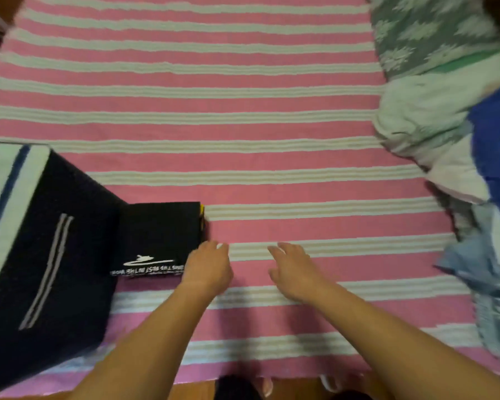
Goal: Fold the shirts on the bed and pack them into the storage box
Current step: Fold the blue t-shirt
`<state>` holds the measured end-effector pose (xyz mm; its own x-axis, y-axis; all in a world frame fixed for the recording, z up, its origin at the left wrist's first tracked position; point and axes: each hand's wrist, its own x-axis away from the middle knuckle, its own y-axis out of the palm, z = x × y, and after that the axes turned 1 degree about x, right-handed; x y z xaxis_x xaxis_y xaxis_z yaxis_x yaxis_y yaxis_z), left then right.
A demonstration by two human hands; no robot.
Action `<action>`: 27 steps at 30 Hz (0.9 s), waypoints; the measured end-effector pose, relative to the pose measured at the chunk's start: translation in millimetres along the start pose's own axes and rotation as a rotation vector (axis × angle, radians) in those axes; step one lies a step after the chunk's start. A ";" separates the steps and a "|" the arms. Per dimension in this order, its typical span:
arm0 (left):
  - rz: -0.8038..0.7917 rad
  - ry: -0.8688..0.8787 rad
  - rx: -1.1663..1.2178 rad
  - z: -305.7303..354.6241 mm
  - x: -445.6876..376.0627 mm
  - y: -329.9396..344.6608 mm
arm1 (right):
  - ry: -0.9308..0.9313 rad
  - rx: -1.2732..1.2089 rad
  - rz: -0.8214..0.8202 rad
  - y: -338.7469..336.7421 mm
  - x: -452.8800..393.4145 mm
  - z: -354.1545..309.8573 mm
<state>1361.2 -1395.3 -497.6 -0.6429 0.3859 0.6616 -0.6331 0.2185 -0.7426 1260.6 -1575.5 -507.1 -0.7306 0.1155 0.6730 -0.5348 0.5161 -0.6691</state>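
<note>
A folded black shirt [159, 232] with white print lies on the pink striped bed [214, 125], just right of the dark storage box [55, 241]. My left hand [207, 267] hovers at the shirt's near right corner, fingers relaxed, holding nothing. My right hand [293, 269] is over the bare bedsheet a little to the right, fingers loosely spread and empty. A pile of unfolded clothes [445, 134], pale green, blue and grey patterned, lies along the right side of the bed. Something white with a blue stripe [3, 180] shows at the box's top.
The near bed edge [243, 373] runs along the bottom, with wooden floor below it. More crumpled light blue and patterned garments [485, 284] lie at the near right.
</note>
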 end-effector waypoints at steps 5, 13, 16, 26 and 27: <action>-0.104 0.153 0.311 169.4 42.1 -26.8 | 0.283 -0.116 0.010 -73.4 113.4 173.7; -0.078 0.172 0.777 396.6 81.9 -48.8 | 0.375 -0.273 0.248 -106.5 222.4 400.5; -0.081 0.140 0.834 440.7 89.0 -47.4 | 0.505 -0.237 0.226 -106.1 242.5 477.8; -0.108 0.004 0.910 464.9 120.9 -40.9 | 0.504 -0.378 0.558 -95.9 229.6 515.9; -0.104 0.007 0.928 463.1 126.8 -40.2 | 0.452 -0.520 0.662 -94.9 235.3 506.5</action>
<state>1105.5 -1770.2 -335.8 -0.5633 0.4103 0.7172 -0.7800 -0.5504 -0.2978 924.4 -2027.2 -445.0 -0.5260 0.7800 0.3389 0.2638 0.5285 -0.8069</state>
